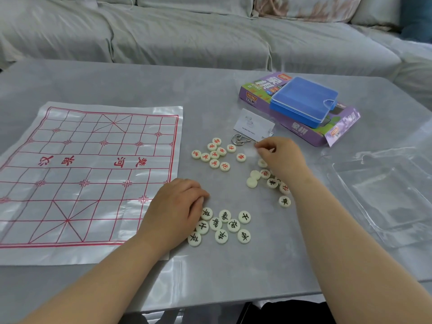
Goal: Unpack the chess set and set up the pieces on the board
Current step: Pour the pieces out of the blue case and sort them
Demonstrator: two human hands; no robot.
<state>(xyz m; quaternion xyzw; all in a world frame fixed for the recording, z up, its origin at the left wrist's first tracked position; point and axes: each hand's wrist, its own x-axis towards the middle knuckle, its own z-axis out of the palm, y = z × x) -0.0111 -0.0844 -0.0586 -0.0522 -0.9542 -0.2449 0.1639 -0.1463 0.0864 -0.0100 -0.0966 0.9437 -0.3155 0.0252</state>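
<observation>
A pale grey table with a glossy, faintly marbled top filled the foreground, catching soft daylight in broad, hazy reflections. Behind it ran a long sofa under a loose, wrinkled grey-green cover, turning a corner at the right. A floral-patterned cushion leaned against its back, and a teal cushion showed at the far right edge.

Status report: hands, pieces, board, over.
Left hand curled beside black pieces, grip unclear. Right hand pinches small item by metal ring. Board holds no pieces yet; left forearm over its near corner.
</observation>
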